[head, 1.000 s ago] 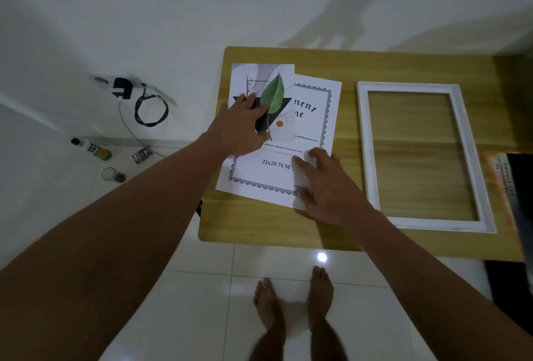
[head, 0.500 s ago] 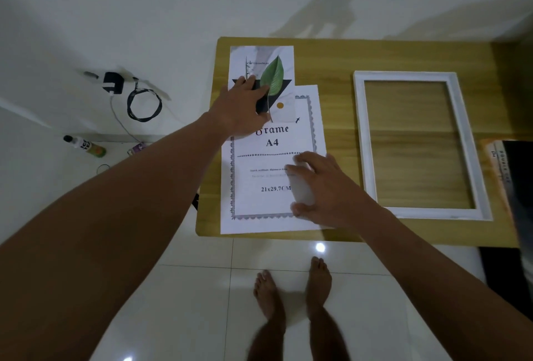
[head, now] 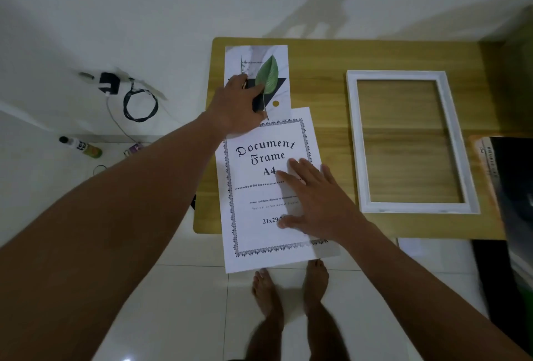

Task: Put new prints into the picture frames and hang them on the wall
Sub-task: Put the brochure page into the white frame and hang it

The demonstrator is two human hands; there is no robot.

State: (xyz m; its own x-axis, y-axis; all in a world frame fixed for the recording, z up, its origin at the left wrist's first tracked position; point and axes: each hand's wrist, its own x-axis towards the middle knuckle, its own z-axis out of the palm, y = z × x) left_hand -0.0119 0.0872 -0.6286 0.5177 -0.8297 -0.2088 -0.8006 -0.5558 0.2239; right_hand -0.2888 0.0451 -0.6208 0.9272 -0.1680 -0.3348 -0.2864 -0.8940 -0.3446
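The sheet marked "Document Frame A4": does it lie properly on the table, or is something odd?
The Document Frame sheet sticks out past the near edge of the table and hangs over the floor, held only by the flat right hand. The left hand presses the leaf print.

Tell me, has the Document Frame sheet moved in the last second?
Yes. The Document Frame sheet slid toward the person, off the leaf print; it now overhangs the table's near edge.

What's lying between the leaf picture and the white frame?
Nothing: in the head view, only bare wooden table separates the leaf print from the white frame.
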